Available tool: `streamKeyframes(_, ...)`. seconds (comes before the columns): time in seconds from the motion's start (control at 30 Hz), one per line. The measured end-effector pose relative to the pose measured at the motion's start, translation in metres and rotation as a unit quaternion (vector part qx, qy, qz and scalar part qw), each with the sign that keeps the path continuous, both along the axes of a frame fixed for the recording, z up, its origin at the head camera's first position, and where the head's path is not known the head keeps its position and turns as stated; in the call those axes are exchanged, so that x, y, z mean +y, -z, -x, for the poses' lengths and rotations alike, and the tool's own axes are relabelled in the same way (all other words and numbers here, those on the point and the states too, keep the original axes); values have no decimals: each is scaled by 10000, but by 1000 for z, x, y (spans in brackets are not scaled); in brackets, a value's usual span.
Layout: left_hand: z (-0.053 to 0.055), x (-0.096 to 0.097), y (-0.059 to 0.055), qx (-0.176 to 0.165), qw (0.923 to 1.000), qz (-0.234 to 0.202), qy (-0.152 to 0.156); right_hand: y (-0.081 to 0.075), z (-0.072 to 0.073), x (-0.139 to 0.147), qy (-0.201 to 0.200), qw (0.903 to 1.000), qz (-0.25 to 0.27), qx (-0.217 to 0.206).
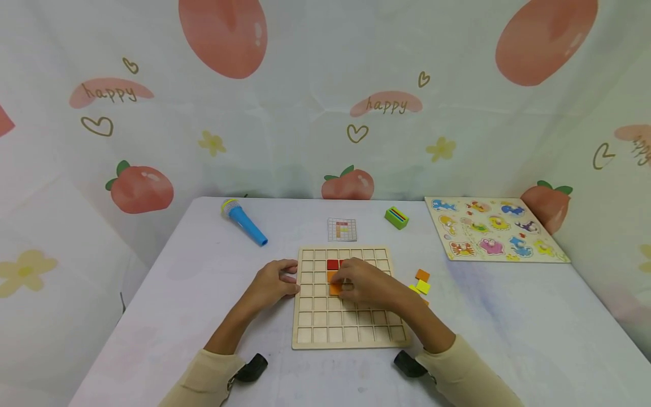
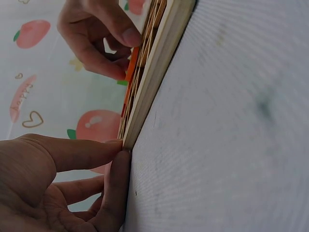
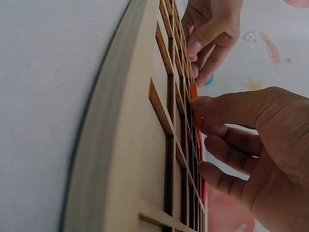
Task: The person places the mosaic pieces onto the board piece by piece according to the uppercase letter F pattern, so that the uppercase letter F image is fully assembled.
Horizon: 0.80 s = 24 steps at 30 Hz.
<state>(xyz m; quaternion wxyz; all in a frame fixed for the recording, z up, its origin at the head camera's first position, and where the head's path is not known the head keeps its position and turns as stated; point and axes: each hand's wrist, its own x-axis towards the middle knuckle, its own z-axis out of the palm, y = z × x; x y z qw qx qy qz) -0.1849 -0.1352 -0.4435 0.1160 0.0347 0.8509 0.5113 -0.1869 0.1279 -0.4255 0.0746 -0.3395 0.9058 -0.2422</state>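
A square wooden grid board (image 1: 351, 345) lies on the table in front of me. My left hand (image 1: 272, 282) holds the board's left edge; the left wrist view shows its thumb (image 2: 91, 152) and a finger meeting at that edge. Over the middle columns, my right hand (image 1: 368, 287) pinches an orange square tile (image 1: 334, 290) between thumb and finger, at the grid. Another orange tile (image 1: 331, 276) lies just beyond it, and red tiles (image 1: 333, 264) sit in the row above. The right hand hides part of these tiles and the cells beneath it.
Loose yellow (image 1: 423, 286) and orange tiles (image 1: 422, 275) lie right of the board, partly behind the right forearm. Beyond the board is a pattern card (image 1: 342, 230). A blue toy microphone (image 1: 246, 225), a green block (image 1: 396, 217) and an animal puzzle board (image 1: 493, 229) stand farther back.
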Motion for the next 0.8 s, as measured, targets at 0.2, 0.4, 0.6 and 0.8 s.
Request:
streamKeyframes(0.2, 0, 0, 1, -14, 10000, -17, -22, -2, -1, -2, 13, 10000, 10, -13)
streamKeyframes(0.4, 0, 0, 0, 7, 10000, -3, -5, -2, -2, -3, 24, 10000, 6, 52)
streamKeyframes(0.6, 0, -1, 1, 30, 10000, 6, 0, -1, -2, -4, 79, 9999, 5, 99)
streamKeyframes(0.8, 0, -1, 2, 61, 10000, 21, 42, 0, -2, -4, 91, 9999, 71, -51)
